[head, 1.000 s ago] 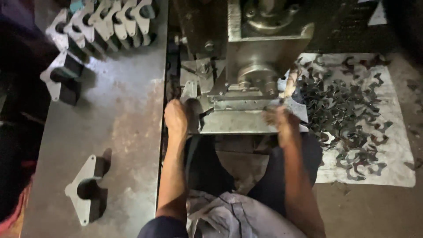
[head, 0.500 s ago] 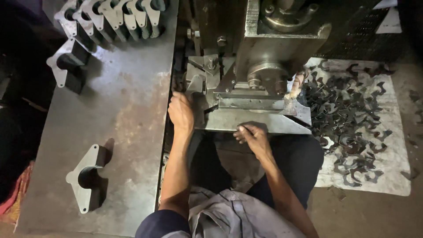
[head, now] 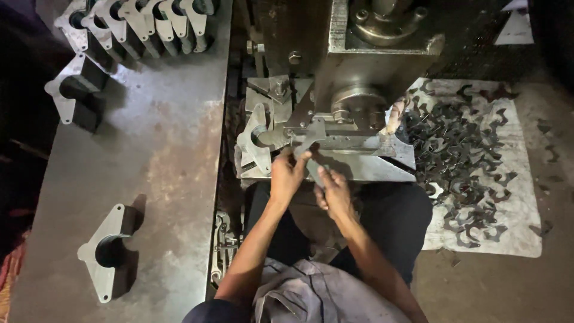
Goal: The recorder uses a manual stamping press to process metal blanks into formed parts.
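Hands meet at the front edge of the grey steel press bed (head: 365, 170), and I see both working on one dark flat metal strip (head: 312, 157) that pokes out from under the die. My left hand (head: 287, 174) closes its fingers narrowly over the strip's upper end, right at the tooling. My right hand (head: 333, 190) pinches the lower end just beside the left one, fingers curled tight around it. The strip sits tilted, between the two hands, touching the bed's front lip. Above it stands the heavy grey machine head with its round ram (head: 359, 104). To my left, a worn grey steel table (head: 161, 179) carries a pale bracket with a round collar (head: 107, 251) near its front, and a row of similar brackets (head: 143, 21) at its far end. To my right, a white sheet on the floor (head: 508, 221) holds a scattered heap of small dark stamped clips (head: 460, 155).
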